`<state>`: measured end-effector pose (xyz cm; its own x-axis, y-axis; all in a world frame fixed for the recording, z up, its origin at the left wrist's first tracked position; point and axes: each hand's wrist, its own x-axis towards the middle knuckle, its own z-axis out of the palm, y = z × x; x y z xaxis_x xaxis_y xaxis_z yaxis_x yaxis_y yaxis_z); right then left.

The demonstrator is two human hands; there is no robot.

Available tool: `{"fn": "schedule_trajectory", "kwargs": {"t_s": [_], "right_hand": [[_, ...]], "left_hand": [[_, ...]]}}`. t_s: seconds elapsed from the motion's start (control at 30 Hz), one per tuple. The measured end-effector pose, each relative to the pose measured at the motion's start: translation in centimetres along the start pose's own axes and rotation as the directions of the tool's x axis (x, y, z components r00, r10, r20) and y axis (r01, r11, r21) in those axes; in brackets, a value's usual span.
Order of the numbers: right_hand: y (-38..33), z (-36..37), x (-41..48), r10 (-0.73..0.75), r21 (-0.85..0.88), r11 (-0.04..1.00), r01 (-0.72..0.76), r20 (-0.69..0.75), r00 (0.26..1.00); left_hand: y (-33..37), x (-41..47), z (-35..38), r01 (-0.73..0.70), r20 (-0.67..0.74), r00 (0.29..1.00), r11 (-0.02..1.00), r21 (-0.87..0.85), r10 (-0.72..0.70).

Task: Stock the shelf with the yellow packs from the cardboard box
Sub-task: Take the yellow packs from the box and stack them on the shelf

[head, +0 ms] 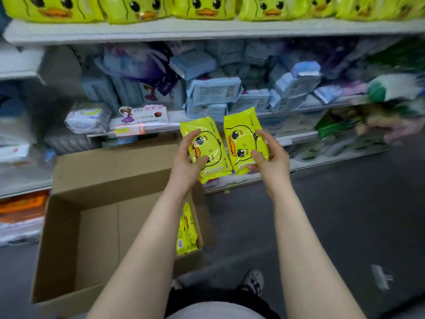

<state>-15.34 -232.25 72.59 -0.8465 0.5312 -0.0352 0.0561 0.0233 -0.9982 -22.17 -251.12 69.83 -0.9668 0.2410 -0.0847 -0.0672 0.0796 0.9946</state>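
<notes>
Now — left hand (186,162) tight around one yellow pack (210,143), right hand (269,160) around another (241,138) — cardboard box (108,169) below.

The cardboard box (69,226) sits on the floor (345,215), a single pack (186,231) upright inside against its right wall. Above its far corner, left grip (184,164) and right grip (271,157) hold left-hand pack (207,131) and right-hand pack (241,139) side by side. A pack row (204,8) lines the top shelf (207,31).

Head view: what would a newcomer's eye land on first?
At centre, the left hand grips the left duck pack and the right hand the right duck pack, both vivid yellow. Above, matching duck packs line the top shelf, and a few spare packs stand against the right wall of the open cardboard box below.
</notes>
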Motion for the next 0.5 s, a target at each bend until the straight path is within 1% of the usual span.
{"fn": "schedule_trajectory", "kwargs": {"t_s": [0.17,0.27,0.37,0.5], "right_hand": [[-1.4,-9.2,1.9,-0.032,0.010,0.999,0.033,-0.074,0.997],[-1.8,-14.4,3.1,-0.048,0.005,0.999,0.049,-0.107,0.993],[-2.4,-20.6,4.6,-0.069,-0.007,0.998,0.069,-0.149,0.986],[-3.4,-28.5,6.1,-0.092,-0.030,0.996,0.088,-0.220,0.971]], "left_hand": [[3.4,0.6,9.3,-0.104,0.066,0.993,0.994,0.030,0.102],[4.7,1.2,14.7,-0.156,0.121,0.981,0.988,0.012,0.153],[5.9,1.5,21.4,-0.159,0.167,0.974,0.987,0.009,0.155],[7.5,1.8,30.2,-0.199,0.247,0.949,0.980,-0.009,0.195]]}}
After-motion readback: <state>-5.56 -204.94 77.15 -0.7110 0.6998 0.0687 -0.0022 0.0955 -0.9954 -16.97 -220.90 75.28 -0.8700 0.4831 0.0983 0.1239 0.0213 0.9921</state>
